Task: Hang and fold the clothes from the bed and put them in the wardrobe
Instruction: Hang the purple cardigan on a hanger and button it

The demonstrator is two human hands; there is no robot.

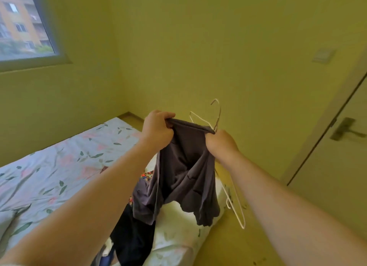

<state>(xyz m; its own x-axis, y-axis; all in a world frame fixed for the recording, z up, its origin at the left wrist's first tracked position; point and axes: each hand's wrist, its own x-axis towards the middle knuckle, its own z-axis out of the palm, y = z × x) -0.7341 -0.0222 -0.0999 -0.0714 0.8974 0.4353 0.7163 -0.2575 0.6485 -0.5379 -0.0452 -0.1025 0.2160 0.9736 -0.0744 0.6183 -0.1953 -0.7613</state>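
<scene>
Dark grey garment (186, 172) held up above the corner of the bed (59, 166), top edge pulled straight, rest hanging crumpled. White wire hanger (200, 119) just behind that edge. Dark clothes pile (133, 238) on the bed below.

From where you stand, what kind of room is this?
Probably a home bedroom: a bed with a floral sheet, clothes heaped on its near end, a window and a door. The left hand and right hand hold a grey garment.
</scene>
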